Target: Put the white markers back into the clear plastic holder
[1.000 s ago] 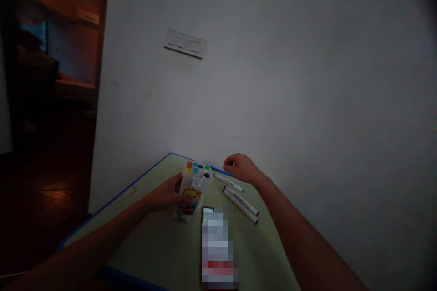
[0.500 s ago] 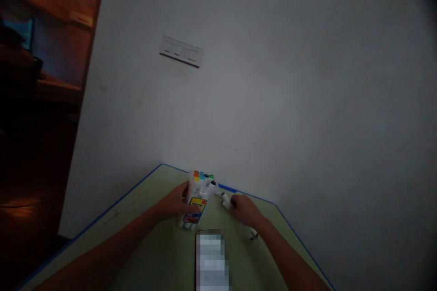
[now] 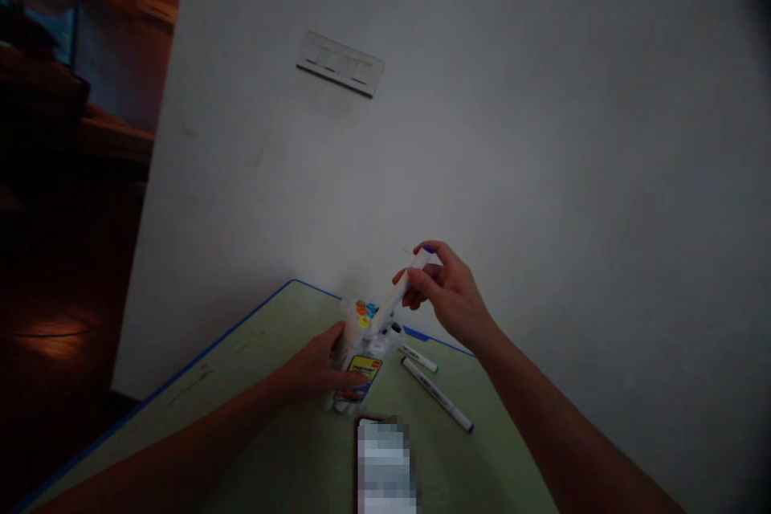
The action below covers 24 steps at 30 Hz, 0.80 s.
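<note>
A white marker with a purple upper end (image 3: 394, 295) slants down to the top of the clear marker case (image 3: 369, 348); whether its tip is inside, I cannot tell. The right hand's (image 3: 454, 293) fingers pinch it; the left hand's (image 3: 314, 367) fingers grip the case, near the bench's (image 3: 253, 353) far edge. Toward the bench's right edge lie a green-ended marker (image 3: 420, 358) and a dark-ended marker (image 3: 437, 393). A blurred phone (image 3: 386, 470) lies nearer the person.

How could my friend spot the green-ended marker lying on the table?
Find the blue-edged table by the wall. Right of the clear case in the left hand, the green-ended marker lies loose. It's nearer the wall than the purple-ended marker, and its green end sets it apart.
</note>
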Motion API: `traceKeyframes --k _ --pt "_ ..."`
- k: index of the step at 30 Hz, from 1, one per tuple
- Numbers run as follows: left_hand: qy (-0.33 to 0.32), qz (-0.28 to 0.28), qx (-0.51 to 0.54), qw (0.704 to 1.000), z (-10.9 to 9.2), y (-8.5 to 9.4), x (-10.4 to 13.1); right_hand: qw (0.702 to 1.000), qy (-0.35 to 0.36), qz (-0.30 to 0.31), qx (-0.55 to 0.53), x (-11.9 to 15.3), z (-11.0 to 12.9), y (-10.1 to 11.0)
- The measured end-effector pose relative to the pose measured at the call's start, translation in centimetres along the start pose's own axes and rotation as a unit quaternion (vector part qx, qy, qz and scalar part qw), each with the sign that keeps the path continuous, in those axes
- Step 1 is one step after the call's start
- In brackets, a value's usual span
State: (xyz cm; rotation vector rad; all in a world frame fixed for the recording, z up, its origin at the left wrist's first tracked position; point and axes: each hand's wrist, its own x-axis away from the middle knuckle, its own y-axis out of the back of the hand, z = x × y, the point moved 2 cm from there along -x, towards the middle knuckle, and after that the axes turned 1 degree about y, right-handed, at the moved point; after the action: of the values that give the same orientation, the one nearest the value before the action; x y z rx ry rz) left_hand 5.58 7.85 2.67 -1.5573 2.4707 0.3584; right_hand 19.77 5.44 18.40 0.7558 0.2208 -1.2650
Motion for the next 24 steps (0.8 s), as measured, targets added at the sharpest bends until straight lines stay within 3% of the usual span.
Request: traceKeyframes --k 7,15,21,24 --pt "0.007 0.009 0.013 1.0 0.4 -0.1 -0.1 0.985 -0.083 0.105 0.108 0.4 -2.4 -2.1" --pt "0.007 0.002 -0.004 1.0 0.3 -0.2 0.1 0.942 0.0 0.145 0.302 0.4 -3.0 -2.0" --pt "0.004 0.008 -0.013 1.0 0.5 -0.1 -0.2 0.941 0.008 0.128 0.315 0.6 -3.7 -2.1" --pt "-0.003 -0.001 -0.032 0.999 0.7 0.1 -0.3 0.949 -0.01 0.149 0.278 0.7 -3.7 -2.3"
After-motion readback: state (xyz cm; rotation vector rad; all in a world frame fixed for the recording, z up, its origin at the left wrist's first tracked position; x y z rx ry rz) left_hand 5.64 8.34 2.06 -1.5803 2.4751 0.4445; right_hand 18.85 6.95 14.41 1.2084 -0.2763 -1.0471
